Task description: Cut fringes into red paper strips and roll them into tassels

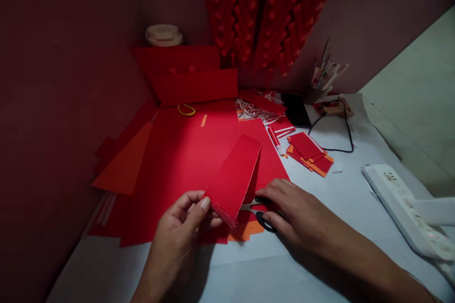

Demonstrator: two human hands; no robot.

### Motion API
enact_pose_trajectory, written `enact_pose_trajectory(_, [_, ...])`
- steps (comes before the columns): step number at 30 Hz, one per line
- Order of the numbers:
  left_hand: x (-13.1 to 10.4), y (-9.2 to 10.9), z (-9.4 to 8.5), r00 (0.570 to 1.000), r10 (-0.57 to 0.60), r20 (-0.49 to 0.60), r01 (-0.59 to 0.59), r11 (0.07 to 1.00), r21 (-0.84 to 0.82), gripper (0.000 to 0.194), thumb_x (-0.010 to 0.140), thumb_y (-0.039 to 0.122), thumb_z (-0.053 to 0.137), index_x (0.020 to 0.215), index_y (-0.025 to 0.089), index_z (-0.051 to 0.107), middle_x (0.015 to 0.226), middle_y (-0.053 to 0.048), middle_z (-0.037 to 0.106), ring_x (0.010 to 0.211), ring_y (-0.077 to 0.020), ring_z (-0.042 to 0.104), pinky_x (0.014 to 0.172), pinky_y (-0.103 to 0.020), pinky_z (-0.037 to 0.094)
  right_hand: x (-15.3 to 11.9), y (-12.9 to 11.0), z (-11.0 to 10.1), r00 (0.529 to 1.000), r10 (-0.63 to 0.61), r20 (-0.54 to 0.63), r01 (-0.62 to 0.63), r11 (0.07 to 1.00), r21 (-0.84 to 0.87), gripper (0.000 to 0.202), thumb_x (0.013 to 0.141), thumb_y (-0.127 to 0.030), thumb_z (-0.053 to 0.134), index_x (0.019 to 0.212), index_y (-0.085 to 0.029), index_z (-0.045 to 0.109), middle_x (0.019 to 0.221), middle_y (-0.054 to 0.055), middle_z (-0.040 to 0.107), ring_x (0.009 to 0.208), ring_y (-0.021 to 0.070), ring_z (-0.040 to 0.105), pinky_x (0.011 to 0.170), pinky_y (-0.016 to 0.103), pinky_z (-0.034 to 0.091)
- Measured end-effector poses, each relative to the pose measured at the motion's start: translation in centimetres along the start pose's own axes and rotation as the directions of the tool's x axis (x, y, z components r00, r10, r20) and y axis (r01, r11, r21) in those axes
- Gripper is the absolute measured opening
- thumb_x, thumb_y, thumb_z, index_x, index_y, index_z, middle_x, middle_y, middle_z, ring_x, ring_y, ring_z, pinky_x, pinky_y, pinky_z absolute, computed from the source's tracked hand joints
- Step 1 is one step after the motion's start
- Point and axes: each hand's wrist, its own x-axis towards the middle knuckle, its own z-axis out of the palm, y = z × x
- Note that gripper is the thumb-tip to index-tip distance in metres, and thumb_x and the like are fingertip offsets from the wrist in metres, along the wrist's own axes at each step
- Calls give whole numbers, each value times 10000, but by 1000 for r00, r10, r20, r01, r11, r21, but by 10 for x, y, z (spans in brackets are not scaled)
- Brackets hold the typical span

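A folded stack of red paper (234, 175) is pinched by its lower left corner between the thumb and fingers of my left hand (186, 222). My right hand (293, 208) grips black-handled scissors (263, 215), whose metal part meets the right edge of the folded paper. The blade tips are hidden behind the paper. Under both hands lie large red sheets (177, 151), with orange paper (245, 231) showing below the stack.
A yellow loop handle (186, 110) lies before a standing red folder (199, 86). White and red scraps (254, 110), small red cards (307, 151), a black phone (295, 110), a cable and a pen holder (316, 92) are farther right. A power strip (401, 208) is at the right edge.
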Motion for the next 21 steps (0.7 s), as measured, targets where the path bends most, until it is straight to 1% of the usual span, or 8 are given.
enact_pose_trajectory(4, [0, 3, -3, 999, 8, -47, -9, 1000, -23, 294, 669, 290, 826, 816, 182, 595, 574, 44, 657, 506, -127, 648, 546, -217, 554, -6, -2, 8, 999, -19, 45, 24, 991, -130, 384, 866, -69, 554, 1201, -246, 613, 1073, 83, 650, 917, 260, 601, 736, 375, 478])
enact_pose_trajectory(6, [0, 3, -4, 999, 1, -45, -2, 1000, -16, 303, 674, 296, 824, 832, 182, 592, 579, 40, 660, 498, -125, 643, 528, -212, 547, -10, -3, 12, 998, -32, 44, 40, 982, -185, 446, 847, -31, 530, 1228, -251, 603, 1078, 94, 658, 901, 266, 611, 705, 373, 476])
enact_pose_trajectory(9, [1, 2, -7, 1000, 4, -28, -5, 1000, -3, 291, 700, 286, 812, 860, 177, 596, 617, 30, 668, 502, -118, 640, 514, -201, 533, -13, -5, 17, 998, -56, 6, 55, 968, -243, 465, 831, -5, 494, 1223, -224, 615, 1009, 116, 679, 826, 268, 622, 635, 358, 467])
enact_pose_trajectory(12, [3, 2, -8, 1000, 21, -23, -21, 1000, -6, 278, 711, 277, 811, 863, 176, 601, 612, 41, 651, 504, -107, 630, 522, -193, 526, -16, -9, 17, 998, -62, -20, 55, 964, -260, 474, 796, 1, 486, 1198, -207, 628, 928, 123, 687, 746, 261, 621, 573, 340, 453])
enact_pose_trajectory(14, [4, 2, -9, 1000, 24, -17, -24, 1000, -2, 281, 716, 289, 811, 868, 180, 601, 610, 45, 645, 510, -108, 631, 524, -192, 523, -18, -10, 14, 999, -28, -16, 23, 964, -265, 470, 783, -5, 490, 1186, -200, 630, 904, 126, 683, 719, 261, 624, 556, 340, 454])
enact_pose_trajectory(16, [4, 3, -9, 1000, 25, -9, -25, 1000, 6, 285, 725, 302, 808, 878, 181, 599, 619, 45, 642, 523, -111, 638, 537, -197, 526, -20, -9, 11, 999, 36, 7, -33, 964, -265, 453, 783, -15, 495, 1173, -203, 630, 904, 124, 677, 707, 261, 633, 559, 350, 471])
enact_pose_trajectory(19, [3, 1, -11, 1000, 18, 10, -18, 1000, 4, 294, 739, 314, 799, 904, 181, 595, 667, 33, 652, 562, -125, 657, 573, -220, 542, -27, -6, 7, 992, 111, 61, -93, 965, -246, 450, 790, -33, 507, 1181, -231, 609, 960, 110, 672, 731, 262, 656, 606, 385, 518])
enact_pose_trajectory(21, [4, 0, -14, 1000, 21, 17, -21, 1000, 3, 307, 735, 322, 800, 912, 182, 593, 674, 32, 648, 563, -133, 660, 563, -226, 541, -32, -3, 6, 988, 123, 98, -99, 970, -221, 480, 805, -54, 512, 1238, -249, 575, 1028, 109, 671, 797, 270, 673, 655, 408, 551])
